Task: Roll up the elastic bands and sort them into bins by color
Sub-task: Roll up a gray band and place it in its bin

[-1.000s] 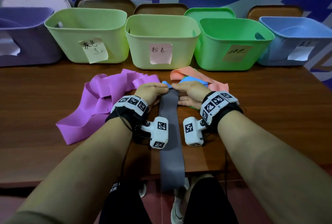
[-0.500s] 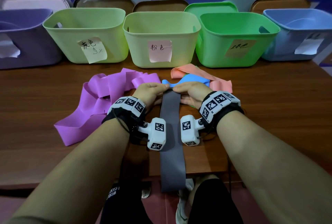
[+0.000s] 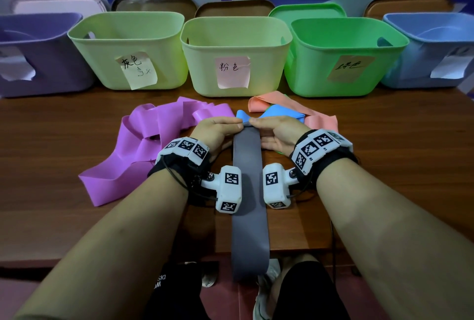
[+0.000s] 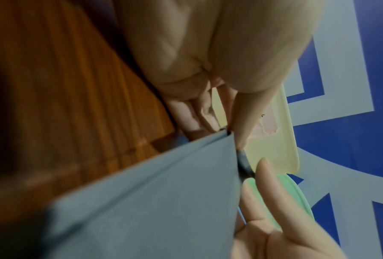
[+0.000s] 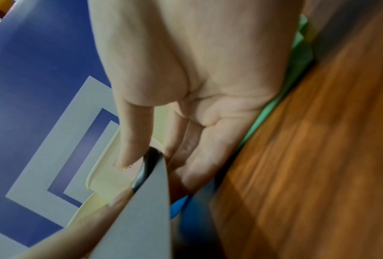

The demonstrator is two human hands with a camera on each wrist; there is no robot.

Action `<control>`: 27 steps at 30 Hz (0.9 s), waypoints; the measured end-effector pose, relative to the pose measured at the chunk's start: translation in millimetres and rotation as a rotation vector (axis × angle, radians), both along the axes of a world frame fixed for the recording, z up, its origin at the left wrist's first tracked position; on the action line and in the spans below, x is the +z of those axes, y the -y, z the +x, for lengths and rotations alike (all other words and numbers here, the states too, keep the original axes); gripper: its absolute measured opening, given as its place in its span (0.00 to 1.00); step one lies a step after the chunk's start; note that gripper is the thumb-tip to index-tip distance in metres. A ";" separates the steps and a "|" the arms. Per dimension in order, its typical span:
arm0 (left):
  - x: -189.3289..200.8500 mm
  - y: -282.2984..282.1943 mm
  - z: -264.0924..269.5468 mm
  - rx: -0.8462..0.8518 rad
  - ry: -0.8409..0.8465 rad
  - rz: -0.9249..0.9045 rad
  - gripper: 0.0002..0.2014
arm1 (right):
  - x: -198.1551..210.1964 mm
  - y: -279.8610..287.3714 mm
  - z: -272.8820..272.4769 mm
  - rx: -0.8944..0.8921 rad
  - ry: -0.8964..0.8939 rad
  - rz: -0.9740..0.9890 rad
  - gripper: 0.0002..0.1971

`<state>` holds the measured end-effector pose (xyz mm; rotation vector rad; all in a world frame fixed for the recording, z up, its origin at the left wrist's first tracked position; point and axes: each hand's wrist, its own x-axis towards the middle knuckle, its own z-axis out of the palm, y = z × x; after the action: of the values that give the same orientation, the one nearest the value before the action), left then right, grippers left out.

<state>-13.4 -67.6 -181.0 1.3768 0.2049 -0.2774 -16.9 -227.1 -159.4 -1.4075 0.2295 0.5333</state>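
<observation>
A long grey band [image 3: 248,191] lies flat down the middle of the table and hangs over its near edge. My left hand [image 3: 220,127] and right hand [image 3: 272,127] both pinch its far end between thumb and fingers. A small tight roll [image 4: 243,161] [image 5: 146,168] sits at that end. A purple band [image 3: 143,150] lies crumpled to the left. A blue band [image 3: 274,114], a pink band [image 3: 295,109] and a bit of a green band [image 5: 296,57] lie under and beyond my right hand. A grey-labelled bin [image 3: 128,50] stands at the back.
Several bins line the back of the wooden table [image 3: 397,153]: purple [image 3: 38,63], a pale one with a pink label [image 3: 236,55], green [image 3: 343,55] and blue [image 3: 436,50]. Lids lean on the wall behind them.
The camera view shifted slightly. My hands stay at the grey band's far end, thumbs now closer together over the small roll.
</observation>
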 end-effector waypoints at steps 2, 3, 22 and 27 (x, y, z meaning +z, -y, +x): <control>-0.5 0.2 0.0 0.011 -0.006 -0.004 0.06 | -0.1 -0.3 -0.2 0.004 0.004 -0.003 0.16; -0.2 0.7 -0.4 0.018 -0.007 -0.005 0.07 | 0.0 -0.2 -0.5 0.009 0.005 0.001 0.16; 0.4 2.6 -4.7 -0.054 0.046 0.021 0.03 | -4.8 -0.6 -1.8 -0.058 0.085 -0.054 0.12; -1.1 3.3 -4.0 0.005 0.057 0.053 0.05 | -4.1 -4.3 -2.7 -0.056 0.110 -0.114 0.13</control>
<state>-17.4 -70.8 -182.2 1.4345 0.1695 -0.2296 -19.7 -222.7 -163.5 -1.5317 0.2126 0.3999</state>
